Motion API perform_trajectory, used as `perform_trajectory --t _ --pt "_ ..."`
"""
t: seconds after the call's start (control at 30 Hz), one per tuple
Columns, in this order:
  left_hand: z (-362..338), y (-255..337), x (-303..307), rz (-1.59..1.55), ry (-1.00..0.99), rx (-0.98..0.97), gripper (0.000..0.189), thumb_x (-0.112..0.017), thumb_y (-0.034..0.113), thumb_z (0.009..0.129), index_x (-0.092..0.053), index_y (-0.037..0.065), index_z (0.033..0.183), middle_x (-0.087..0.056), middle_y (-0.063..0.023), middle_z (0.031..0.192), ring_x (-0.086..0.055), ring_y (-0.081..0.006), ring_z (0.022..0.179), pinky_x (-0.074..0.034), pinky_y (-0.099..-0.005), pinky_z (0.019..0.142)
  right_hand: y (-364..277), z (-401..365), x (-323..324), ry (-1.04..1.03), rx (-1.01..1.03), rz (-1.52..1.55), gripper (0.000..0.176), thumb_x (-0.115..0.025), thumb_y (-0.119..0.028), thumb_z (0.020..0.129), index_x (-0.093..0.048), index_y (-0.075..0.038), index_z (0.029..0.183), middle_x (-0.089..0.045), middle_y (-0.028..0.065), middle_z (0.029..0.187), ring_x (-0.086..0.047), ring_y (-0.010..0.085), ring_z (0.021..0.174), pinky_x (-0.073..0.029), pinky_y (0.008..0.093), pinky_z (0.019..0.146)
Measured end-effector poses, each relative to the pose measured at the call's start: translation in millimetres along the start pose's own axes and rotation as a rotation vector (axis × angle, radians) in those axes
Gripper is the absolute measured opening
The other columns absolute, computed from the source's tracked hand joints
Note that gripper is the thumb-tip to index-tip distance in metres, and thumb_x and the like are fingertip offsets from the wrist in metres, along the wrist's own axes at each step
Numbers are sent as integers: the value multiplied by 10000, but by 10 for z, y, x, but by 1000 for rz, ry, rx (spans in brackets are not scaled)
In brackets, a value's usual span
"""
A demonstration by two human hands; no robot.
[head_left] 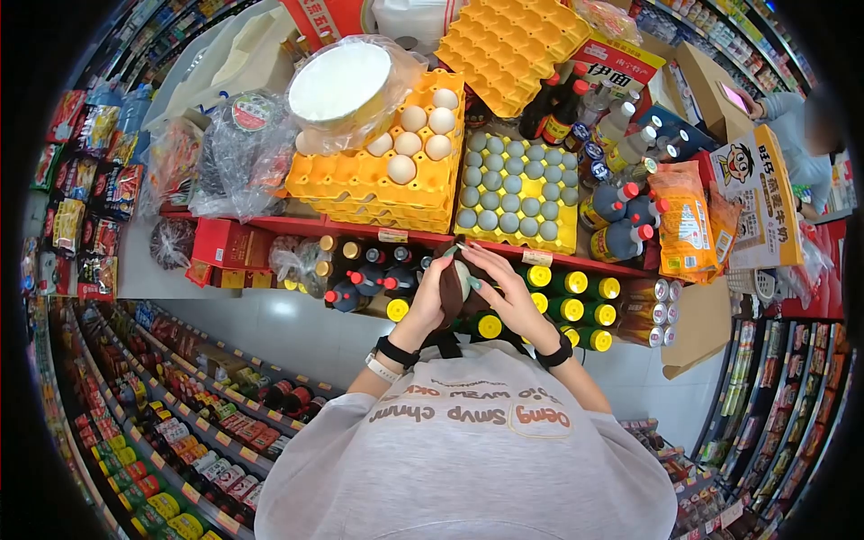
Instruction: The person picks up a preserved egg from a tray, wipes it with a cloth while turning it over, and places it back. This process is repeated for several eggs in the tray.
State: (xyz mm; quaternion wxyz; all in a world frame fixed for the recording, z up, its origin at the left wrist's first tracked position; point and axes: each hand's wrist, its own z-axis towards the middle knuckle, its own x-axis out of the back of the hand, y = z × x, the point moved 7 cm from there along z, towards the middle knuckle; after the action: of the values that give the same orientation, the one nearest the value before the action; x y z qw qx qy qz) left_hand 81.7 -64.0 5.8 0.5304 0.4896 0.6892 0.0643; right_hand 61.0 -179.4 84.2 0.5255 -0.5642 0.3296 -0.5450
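Just in front of the shelf edge, a brown cloth [450,295] is bunched in my left hand [427,306], its fingers wrapped round it. Partly inside the cloth sits a pale greenish egg [463,283], mostly covered. My right hand [509,290] closes over the egg from the other side, its thumb and fingers against it. Right beyond my hands is a yellow tray [569,241] filled with blue-green eggs [509,222]. Left of it stands a stack of yellow egg trays [378,193] with several light brown eggs [401,168] on top.
On the stack rests a white round container [340,79] in plastic. An empty yellow tray [508,49] leans behind. Sauce bottles [621,238] and orange packets [682,220] stand to the right. Yellow-capped bottles [567,309] sit below the ledge. Another person [792,135] is at the far right.
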Motion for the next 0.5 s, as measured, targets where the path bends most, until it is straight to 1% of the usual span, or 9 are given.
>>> perform_trajectory --t 0.03,0.07,0.1,0.13,0.23,0.33,0.37,0.47,0.5 --pt "13 -14 39 -41 6 3 331 -477 289 895 -531 55 1123 -585 -36 1051 -546 -136 995 -438 -296 842 -34 -11 6 3 -12 5 471 -565 -125 811 -476 -71 1270 -438 119 1337 -335 295 1289 -256 414 1059" --pt "21 -30 68 -82 11 6 331 -483 286 892 -537 45 1113 -589 -44 1047 -548 -139 1001 -443 -303 842 -51 -9 11 3 -11 5 471 -565 -125 811 -476 -71 1270 -438 119 1337 -335 295 1289 -256 414 1059" --pt "1 -13 62 -88 50 -1 333 -487 301 890 -535 59 1114 -589 -54 1056 -554 -164 1007 -444 -331 856 -79 -11 2 -10 15 -69 485 -578 -129 801 -475 -78 1273 -424 121 1347 -328 297 1292 -257 416 1058" --pt "-19 3 22 -87 50 0 333 -487 301 890 -535 59 1114 -589 -54 1056 -554 -164 1007 -444 -331 856 -114 -15 -7 -23 41 -141 500 -591 -133 791 -473 -85 1275 -409 124 1357 -322 300 1295 -257 418 1057" --pt "-51 -23 9 -236 121 74 324 -484 314 895 -528 98 1132 -588 -49 1077 -562 -186 1008 -444 -342 874 -339 -10 -5 -23 79 -161 546 -628 -128 752 -474 -102 1275 -365 129 1385 -306 311 1301 -258 425 1053" --pt "-23 -86 50 -241 134 102 314 -464 300 905 -526 102 1142 -586 -48 1091 -561 -188 1015 -443 -348 880 -228 -4 -40 -20 91 -279 602 -675 -148 715 -469 -111 1279 -330 131 1404 -295 321 1303 -260 430 1049" --pt "-19 -125 53 -259 119 102 312 -448 290 913 -529 101 1148 -588 -50 1096 -566 -188 1008 -446 -349 878 -185 -6 -37 -4 93 -272 601 -696 -157 701 -493 -137 1267 -327 129 1406 -296 319 1301 -262 430 1048" --pt "-2 -158 26 -293 51 134 322 -446 291 915 -528 88 1151 -596 -48 1091 -577 -189 991 -455 -345 868 -208 -6 -29 -37 121 -269 576 -708 -161 698 -525 -163 1244 -320 131 1410 -297 314 1302 -263 424 1048" --pt "19 -162 54 -304 64 134 325 -440 288 917 -533 77 1147 -604 -59 1078 -587 -193 974 -466 -342 854 -171 -13 -17 -35 123 -271 576 -708 -161 698 -525 -163 1244 -320 131 1410 -297 314 1302 -263 424 1048"
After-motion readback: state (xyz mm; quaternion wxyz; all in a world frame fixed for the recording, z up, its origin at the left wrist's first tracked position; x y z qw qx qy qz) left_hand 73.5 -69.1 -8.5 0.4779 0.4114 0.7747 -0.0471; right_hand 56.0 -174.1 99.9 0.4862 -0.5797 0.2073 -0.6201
